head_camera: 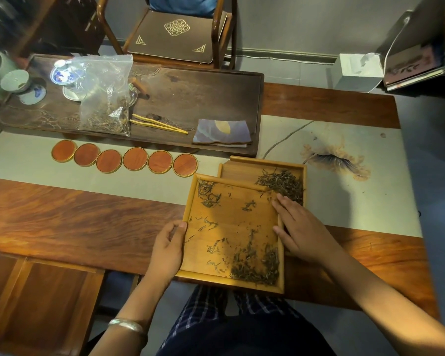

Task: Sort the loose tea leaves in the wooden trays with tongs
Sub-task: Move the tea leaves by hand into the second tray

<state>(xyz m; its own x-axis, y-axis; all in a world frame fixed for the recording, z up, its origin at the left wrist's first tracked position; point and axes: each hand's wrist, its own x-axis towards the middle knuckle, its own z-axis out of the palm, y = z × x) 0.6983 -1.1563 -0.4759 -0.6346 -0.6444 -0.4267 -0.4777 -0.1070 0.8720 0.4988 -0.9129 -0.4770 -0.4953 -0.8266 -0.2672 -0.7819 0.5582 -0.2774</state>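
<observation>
The left hand [168,249] grips the near tray's [231,283] edge; the right hand [297,231] rests flat on its opposite rim. Tilting could spill leaves [254,265] off the bench [75,214].

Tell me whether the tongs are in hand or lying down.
Lying down. The tongs rest on the dark tea tray, beside the plastic bag; both hands are at the near wooden tray.

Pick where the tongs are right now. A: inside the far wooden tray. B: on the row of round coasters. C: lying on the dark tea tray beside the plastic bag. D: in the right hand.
C: the tongs lie on the dark tea tray right of the plastic bag, and neither hand holds them.
</observation>
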